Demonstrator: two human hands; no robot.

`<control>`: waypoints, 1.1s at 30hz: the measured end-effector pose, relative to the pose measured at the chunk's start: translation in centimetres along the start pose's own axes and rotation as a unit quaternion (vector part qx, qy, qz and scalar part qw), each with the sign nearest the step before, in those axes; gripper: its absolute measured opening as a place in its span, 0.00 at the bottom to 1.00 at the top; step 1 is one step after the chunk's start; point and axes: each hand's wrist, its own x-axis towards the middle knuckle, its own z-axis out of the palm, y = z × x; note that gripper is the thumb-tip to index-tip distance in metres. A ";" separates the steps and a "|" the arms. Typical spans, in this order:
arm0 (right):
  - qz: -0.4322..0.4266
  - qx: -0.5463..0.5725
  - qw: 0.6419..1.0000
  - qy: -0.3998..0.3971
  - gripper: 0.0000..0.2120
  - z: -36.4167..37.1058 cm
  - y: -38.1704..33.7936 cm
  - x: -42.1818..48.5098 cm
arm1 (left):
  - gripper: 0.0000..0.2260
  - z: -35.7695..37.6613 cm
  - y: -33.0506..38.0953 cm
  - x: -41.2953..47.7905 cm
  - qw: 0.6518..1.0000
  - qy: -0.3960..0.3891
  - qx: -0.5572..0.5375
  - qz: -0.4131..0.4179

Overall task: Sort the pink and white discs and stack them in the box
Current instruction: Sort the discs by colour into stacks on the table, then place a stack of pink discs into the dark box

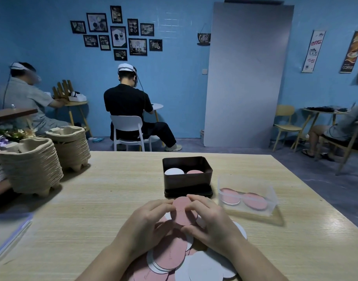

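Head view: the left hand (151, 218) and right hand (210, 220) both pinch one pink disc (183, 209) by its edges, just above a loose pile (170, 258) of pink and white discs at 6 o'clock on the worktop (103, 199). At 12 o'clock from the hands stands the dark box (187, 182) — white stack (174, 171) on its left, pink stack (195, 172) on its right. A clear tub (272, 201) holding pink discs sits at 2 o'clock

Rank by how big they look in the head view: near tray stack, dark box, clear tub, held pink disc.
1. near tray stack
2. clear tub and dark box: too alike to rank
3. held pink disc, smallest despite being nearest the camera
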 end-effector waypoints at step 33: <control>0.126 -0.059 0.989 0.041 0.18 -5.1 6.3 10.1 | 0.14 -1.0 -4.4 9.4 0.998 0.016 0.063 -0.027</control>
